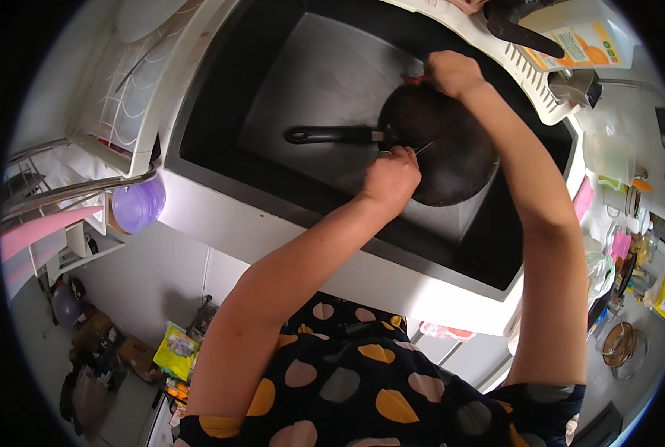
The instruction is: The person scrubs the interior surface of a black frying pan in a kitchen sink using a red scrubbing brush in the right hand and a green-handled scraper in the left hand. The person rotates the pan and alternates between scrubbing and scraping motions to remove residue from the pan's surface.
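Observation:
A dark frying pan (449, 162) lies in a black sink (310, 72), its underside seemingly facing up and its black handle (332, 134) pointing left. My left hand (394, 173) is closed on a thin metal implement (424, 147), whose tip lies over the pan near the handle joint; the rest of it is hidden in my fingers. At the pan's far edge, my right hand (452, 72) has its fingers curled beside a small red item (415, 80). My fingers hide how that hand meets the pan and the red piece.
A white dish rack (142, 134) stands left of the sink. Along the far rim runs a slotted cream tray (533, 84), with a black faucet (525, 36) and a labelled plastic jug (589, 44) nearby. Containers and a pink sponge (584, 198) sit on the right counter.

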Available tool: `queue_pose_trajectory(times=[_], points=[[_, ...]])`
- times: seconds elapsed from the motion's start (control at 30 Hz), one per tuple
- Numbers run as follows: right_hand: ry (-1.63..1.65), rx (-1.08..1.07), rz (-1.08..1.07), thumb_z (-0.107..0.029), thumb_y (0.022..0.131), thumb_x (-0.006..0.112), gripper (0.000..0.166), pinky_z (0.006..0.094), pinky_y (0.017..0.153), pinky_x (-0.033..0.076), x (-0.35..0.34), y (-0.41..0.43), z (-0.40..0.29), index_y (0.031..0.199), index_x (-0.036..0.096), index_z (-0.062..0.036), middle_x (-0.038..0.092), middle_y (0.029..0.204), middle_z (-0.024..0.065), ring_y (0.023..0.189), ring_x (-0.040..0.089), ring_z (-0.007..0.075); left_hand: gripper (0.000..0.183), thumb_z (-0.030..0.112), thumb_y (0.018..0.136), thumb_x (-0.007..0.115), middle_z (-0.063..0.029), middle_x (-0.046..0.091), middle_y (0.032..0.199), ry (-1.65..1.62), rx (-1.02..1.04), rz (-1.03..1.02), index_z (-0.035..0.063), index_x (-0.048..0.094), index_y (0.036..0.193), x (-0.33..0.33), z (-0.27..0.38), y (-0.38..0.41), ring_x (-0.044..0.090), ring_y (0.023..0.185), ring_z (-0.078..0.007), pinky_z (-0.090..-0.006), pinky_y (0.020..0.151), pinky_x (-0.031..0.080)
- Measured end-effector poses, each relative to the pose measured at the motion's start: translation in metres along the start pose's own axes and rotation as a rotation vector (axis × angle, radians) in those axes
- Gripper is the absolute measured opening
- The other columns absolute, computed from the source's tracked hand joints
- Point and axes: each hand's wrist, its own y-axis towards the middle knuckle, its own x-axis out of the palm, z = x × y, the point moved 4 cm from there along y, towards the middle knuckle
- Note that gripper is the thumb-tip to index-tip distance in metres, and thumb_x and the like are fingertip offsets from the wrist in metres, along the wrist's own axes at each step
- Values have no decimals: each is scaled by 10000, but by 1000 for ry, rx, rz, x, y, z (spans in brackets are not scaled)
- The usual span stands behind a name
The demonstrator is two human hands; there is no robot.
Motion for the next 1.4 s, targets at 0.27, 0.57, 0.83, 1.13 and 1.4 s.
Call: queue_pose_trajectory(times=[0.27,0.57,0.83,1.13,1.4], points=[[-78,-64,-68,-127,770,542,173,389,756,500,-8,7,5,910,641,-99,641,967,113,935,605,303,269,47,665,610,-69,560,734,-17,-15,17,27,586,933,-3,1,1,611,615,-167,-266,459,497],[-56,-198,-58,-145,773,539,190,404,774,484,-19,6,7,921,640,-83,640,963,127,927,599,313,285,55,655,623,-59,559,729,16,-40,-16,32,588,937,-2,-5,-7,608,612,-155,-258,456,495],[48,-215,-86,-173,740,577,178,375,742,484,4,30,4,869,661,-85,640,904,136,901,598,308,288,64,644,629,-51,551,720,33,-8,-29,40,589,928,-3,-1,-2,603,605,-148,-250,445,484],[-19,-169,-200,-155,781,544,206,380,770,492,17,24,0,952,640,-91,627,1030,107,989,581,291,293,72,634,635,-50,550,719,13,25,-54,44,593,923,-9,6,-6,602,601,-149,-257,440,482],[40,-121,-132,-119,752,576,181,385,777,487,7,2,21,924,630,-107,632,983,110,964,588,291,316,57,642,634,-60,558,738,-24,11,-72,34,593,954,-5,1,-8,609,616,-161,-262,463,495]])
